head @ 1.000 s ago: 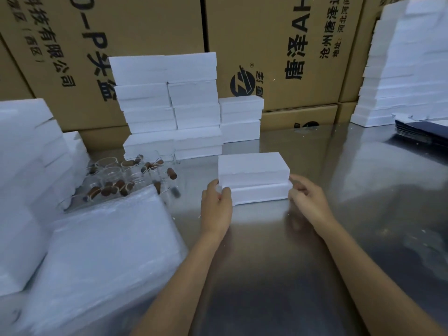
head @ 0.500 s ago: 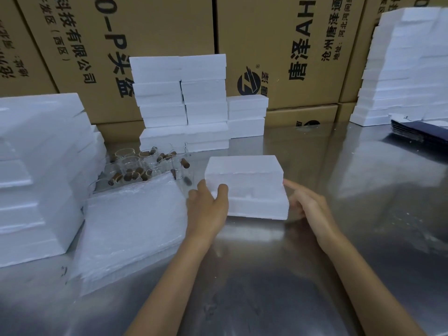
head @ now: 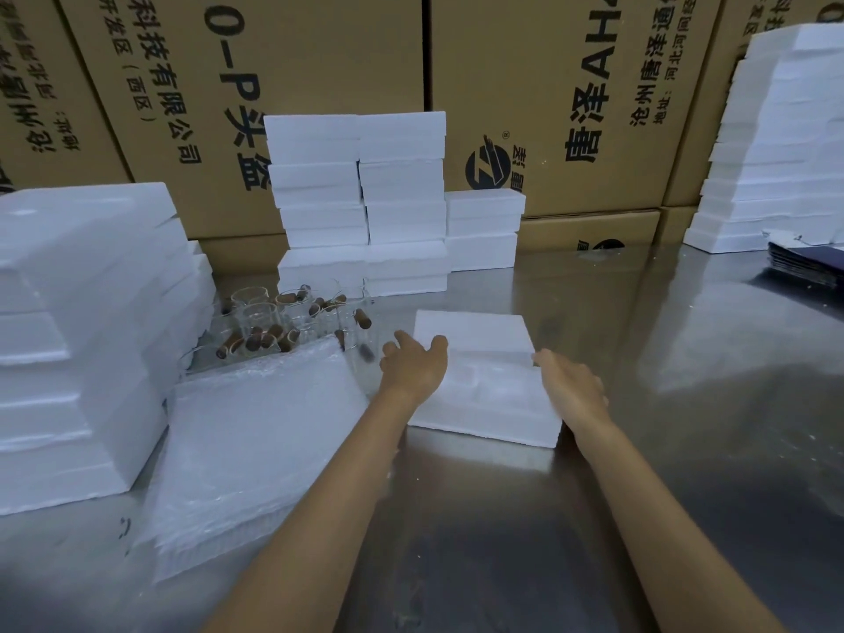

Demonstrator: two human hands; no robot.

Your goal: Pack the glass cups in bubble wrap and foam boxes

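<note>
Foam box [head: 484, 395] on steel worktop [head: 639, 450], centre of view, lid [head: 472, 333] slid toward 12 o'clock, moulded base exposed. Left hand [head: 413, 365] at box's 9 o'clock edge, grip spread, thumb on lid's near-left corner, holding nothing. Right hand [head: 571, 386] at 3 o'clock edge, fingers loosely spread, fingertips touching lid's near-right corner. Glass cups [head: 274, 326] at 10 o'clock from left hand, well apart. Bubble wrap [head: 255, 445] stack at its 8 o'clock.

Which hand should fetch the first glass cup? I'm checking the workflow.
Left. The left hand is already beside the glass cups at the foam box's left; the right hand would cross over.
</note>
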